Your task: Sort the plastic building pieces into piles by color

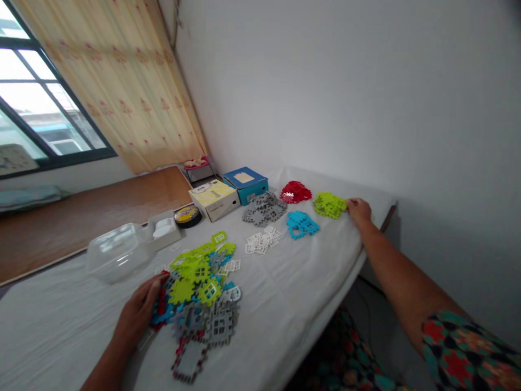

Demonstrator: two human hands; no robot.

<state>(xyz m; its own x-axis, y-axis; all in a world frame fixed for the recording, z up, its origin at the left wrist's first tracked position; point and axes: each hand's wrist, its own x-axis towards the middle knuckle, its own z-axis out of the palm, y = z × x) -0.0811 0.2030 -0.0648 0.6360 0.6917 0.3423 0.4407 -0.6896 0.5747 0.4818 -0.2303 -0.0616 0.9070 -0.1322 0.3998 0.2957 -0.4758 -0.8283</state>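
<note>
My left hand (pixel 140 304) rests at the left side of a mixed heap of flat interlocking plastic building pieces (pixel 183 290), its fingers stretched along red and blue ones. Lime green, grey, blue, red and white pieces overlap in this heap, several with window cut-outs. Far to the right, my right hand (pixel 360 212) is at the right edge of a lime green pile (pixel 329 205), with its fingertips pinched on a green piece there. Close by lie a blue pile (pixel 302 224), a red pile (pixel 296 191), a grey pile (pixel 264 209) and small white window pieces (pixel 262 240).
A clear plastic tub (pixel 118 252), a white open box (pixel 163 231) and a round black-and-yellow tin (pixel 188 215) line the far left of the white-covered table (pixel 268 315). Behind stand a yellow-and-white box (pixel 214 199) and a blue box (pixel 246 184), near the wall (pixel 345 98).
</note>
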